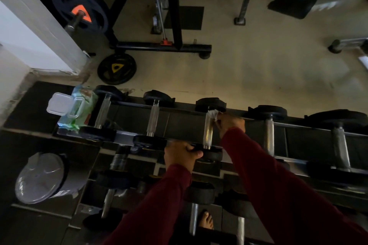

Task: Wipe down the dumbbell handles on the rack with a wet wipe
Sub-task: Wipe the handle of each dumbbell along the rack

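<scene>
- Head view, location: the dumbbell (209, 127) being cleaned is third from the left on the top tier of the rack (123, 137), between two other dumbbells whose handles lie parallel to it.
- Head view, right hand (231, 123): the fingers are curled round a white wet wipe (215, 114) and press it against the far end of the knurled handle (208, 128), just below the far head.
- Head view, left hand (180, 155): the fingers and thumb grip the near head (211, 155) of the same dumbbell, apparently to steady it.
- Head view, orientation: the handle's long axis runs away from the person, near head towards the body and far head towards the open floor, tilted slightly to the right at the far end. It lies across the rack rails.
- Procedure, judged: wrap the wipe fully round the handle, draw it along the long axis from the far end to the near end, then twist it round the bar so the knurling is reached on every side, including the underside.
- Procedure, judged: keep the steadying grip on the near head to prevent rolling on the rails.
- Supply: a green wipe pack (79, 109) with its lid open rests at the left end of the rack.
</scene>
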Demonstrator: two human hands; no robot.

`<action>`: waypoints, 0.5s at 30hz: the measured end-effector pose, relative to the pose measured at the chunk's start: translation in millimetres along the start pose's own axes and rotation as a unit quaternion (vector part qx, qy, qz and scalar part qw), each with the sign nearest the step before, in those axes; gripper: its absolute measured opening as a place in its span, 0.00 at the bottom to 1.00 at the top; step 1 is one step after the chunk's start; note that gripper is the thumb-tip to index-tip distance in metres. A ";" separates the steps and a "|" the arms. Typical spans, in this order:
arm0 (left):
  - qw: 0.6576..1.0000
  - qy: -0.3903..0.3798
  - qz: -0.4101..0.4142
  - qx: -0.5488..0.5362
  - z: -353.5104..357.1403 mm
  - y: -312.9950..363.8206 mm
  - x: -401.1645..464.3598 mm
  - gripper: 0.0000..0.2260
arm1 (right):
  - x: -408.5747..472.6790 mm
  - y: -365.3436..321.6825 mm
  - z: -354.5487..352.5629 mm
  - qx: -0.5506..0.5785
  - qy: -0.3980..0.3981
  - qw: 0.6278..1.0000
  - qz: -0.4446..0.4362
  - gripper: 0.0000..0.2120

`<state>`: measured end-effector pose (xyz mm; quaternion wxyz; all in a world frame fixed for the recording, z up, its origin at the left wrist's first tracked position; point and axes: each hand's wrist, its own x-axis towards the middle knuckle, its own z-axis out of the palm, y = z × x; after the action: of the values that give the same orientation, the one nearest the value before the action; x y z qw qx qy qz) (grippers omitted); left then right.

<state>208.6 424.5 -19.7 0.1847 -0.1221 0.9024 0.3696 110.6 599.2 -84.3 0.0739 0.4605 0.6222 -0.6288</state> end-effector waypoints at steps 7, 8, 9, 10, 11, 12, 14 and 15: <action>1.000 0.000 -0.003 0.016 -4.1 5.9 -1.4 0.09 | -39.9 -25.8 -7.6 -0.113 0.088 0.989 -0.034 0.12; 1.000 -0.002 -0.005 0.021 -4.4 6.2 -0.3 0.10 | -43.8 -26.7 -6.3 -0.120 0.091 0.988 -0.046 0.11; 1.000 -0.003 -0.009 0.023 -4.6 6.3 0.5 0.10 | -47.9 -25.6 -4.0 -0.138 0.093 0.984 -0.064 0.13; 1.000 -0.004 -0.012 0.023 -5.0 6.9 0.5 0.10 | -52.7 -23.4 0.0 -0.171 0.096 0.976 -0.090 0.14; 1.000 -0.005 -0.017 0.020 -5.2 7.7 0.4 0.10 | -55.4 -19.4 4.8 -0.193 0.099 0.970 -0.111 0.15; 1.000 -0.007 -0.021 0.015 -4.7 7.3 0.5 0.10 | -56.3 -15.0 7.0 -0.195 0.103 0.966 -0.134 0.15; 1.000 -0.006 -0.024 -0.001 -4.0 5.5 1.0 0.11 | -51.1 -8.9 8.1 -0.175 0.113 0.968 -0.140 0.14; 1.000 -0.005 -0.022 -0.004 -4.1 5.0 1.1 0.11 | -45.4 -8.3 6.5 -0.158 0.113 0.975 -0.110 0.14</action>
<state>204.8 425.0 -14.3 0.1967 -0.1412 0.8969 0.3701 127.6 573.6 -49.2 0.0053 0.4399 0.7650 -0.4703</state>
